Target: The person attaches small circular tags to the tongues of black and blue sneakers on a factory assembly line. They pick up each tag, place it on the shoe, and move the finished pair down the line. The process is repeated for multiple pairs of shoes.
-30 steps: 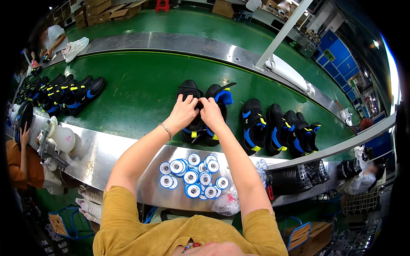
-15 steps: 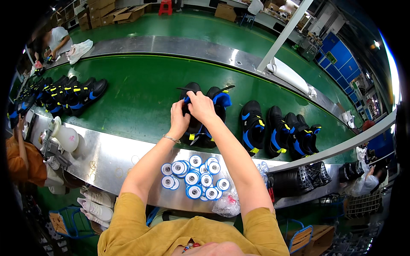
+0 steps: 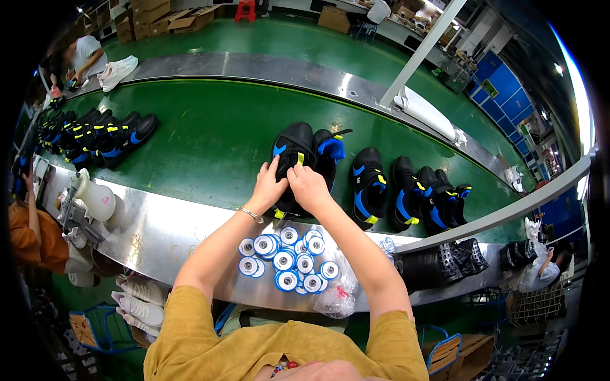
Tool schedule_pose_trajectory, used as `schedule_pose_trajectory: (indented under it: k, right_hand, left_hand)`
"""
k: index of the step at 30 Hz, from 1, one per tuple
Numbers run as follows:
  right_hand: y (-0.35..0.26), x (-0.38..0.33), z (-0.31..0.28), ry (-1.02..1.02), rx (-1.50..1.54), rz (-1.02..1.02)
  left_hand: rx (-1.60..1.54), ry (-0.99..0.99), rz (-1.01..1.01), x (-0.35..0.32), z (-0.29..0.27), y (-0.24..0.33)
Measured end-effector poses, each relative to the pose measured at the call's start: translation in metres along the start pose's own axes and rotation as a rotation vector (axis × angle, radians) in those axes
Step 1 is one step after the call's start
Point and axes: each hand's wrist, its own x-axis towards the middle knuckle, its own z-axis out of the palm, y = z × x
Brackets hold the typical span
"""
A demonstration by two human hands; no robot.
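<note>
A black sports shoe (image 3: 296, 138) with blue and yellow trim lies in front of me on the green belt, toe pointing away. My left hand (image 3: 269, 188) grips its left side, index finger stretched along the upper. The fingers of my right hand (image 3: 307, 185) are pinched at the shoe's throat, just below a yellow tab (image 3: 300, 159). Both hands partly cover the shoe's opening. Close on its right stands a matching shoe (image 3: 328, 156), its strap sticking up loose and blue lining showing.
Several like shoes (image 3: 370, 184) stand to the right, and more (image 3: 121, 138) at the left. Round white discs with blue rims (image 3: 287, 279) lie on the metal ledge (image 3: 159, 232) beside a clear plastic bag (image 3: 337, 298). A grey rail (image 3: 495, 219) crosses at right.
The strap that stuck out from the shoe under my hands now lies down across it. Both hands have moved back toward me, uncovering the toe.
</note>
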Motion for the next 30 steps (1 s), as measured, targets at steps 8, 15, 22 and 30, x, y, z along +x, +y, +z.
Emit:
schedule_pose_trajectory:
  k: [8,15,22,30]
  right_hand:
    - [-0.004,-0.018,-0.05,0.04,0.126,0.148]
    - [0.029,-0.009,-0.055,0.135,0.138,0.361]
    - [0.013,-0.004,-0.035,0.14,0.169,0.123]
    - [0.002,-0.002,-0.047,-0.02,0.019,-0.051]
  left_hand:
    - [-0.148,-0.173,0.008,-0.011,-0.029,0.019]
    - [0.16,-0.069,0.082,-0.028,-0.036,0.056]
    - [0.354,0.017,0.187,-0.035,-0.035,0.045]
    - [0.065,0.147,0.172,-0.039,-0.038,0.043]
